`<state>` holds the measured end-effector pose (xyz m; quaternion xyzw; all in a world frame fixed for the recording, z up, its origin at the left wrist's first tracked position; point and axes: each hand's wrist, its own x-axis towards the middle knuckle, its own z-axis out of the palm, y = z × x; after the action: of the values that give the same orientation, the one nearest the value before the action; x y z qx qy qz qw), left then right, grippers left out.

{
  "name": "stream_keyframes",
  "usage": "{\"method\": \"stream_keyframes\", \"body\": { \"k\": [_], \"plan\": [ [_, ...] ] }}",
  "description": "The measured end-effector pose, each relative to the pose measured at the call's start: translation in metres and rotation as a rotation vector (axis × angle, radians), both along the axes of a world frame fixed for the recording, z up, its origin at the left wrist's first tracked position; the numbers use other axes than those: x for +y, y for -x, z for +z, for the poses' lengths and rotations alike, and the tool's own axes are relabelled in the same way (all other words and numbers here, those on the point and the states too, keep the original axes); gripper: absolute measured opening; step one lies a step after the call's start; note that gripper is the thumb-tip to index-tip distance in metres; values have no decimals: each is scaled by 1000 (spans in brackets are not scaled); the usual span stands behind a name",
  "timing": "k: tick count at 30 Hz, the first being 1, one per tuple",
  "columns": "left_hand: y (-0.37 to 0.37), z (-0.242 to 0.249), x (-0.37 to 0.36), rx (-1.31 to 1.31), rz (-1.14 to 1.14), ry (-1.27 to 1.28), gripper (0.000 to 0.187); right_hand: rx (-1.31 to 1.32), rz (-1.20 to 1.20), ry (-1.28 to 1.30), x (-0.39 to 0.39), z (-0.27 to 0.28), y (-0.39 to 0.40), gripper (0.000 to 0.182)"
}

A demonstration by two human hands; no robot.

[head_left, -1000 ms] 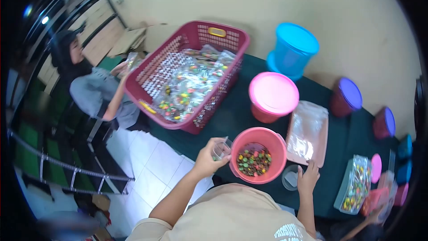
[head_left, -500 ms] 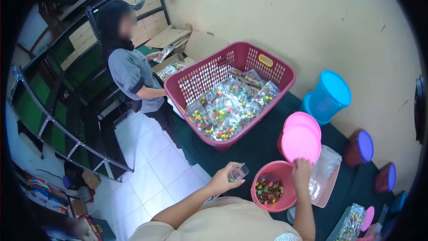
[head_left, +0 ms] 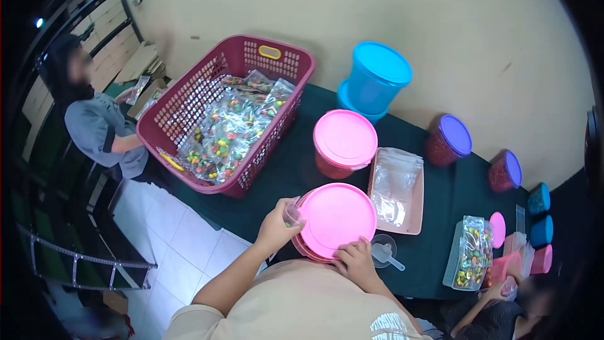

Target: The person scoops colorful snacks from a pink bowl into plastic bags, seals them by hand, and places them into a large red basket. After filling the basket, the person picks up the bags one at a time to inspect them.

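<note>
Left hand (head_left: pixel 275 225): fingers curled round 1 clear cup (head_left: pixel 291 215). Right hand (head_left: pixel 357 260): fingers half bent on 1 pink lid (head_left: pixel 340 219) over 1 bucket (head_left: pixel 304 250), pinch unclear; centring before even pressure advisable.

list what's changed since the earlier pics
The right hand took hold of a pink lid and brought it toward the wearer, over the near bucket, previously open. The left hand still holds the small clear cup; the maroon basket stayed put.
</note>
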<state>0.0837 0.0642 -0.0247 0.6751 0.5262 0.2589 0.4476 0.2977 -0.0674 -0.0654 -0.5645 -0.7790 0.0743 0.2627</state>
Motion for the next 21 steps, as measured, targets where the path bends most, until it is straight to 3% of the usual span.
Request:
{"method": "stream_keyframes", "body": {
  "k": [7, 16, 21],
  "plan": [
    [-2, -20, -17, -45, 121, -42, 58, 36, 132, 4, 3, 2, -4, 22],
    [16, -46, -49, -182, 230, 96, 58, 40, 269, 12, 13, 1, 0, 19],
    [15, -39, -64, -183, 228, -109, 58, -39, 173, 115, 16, 4, 0, 20]
  ]
}}
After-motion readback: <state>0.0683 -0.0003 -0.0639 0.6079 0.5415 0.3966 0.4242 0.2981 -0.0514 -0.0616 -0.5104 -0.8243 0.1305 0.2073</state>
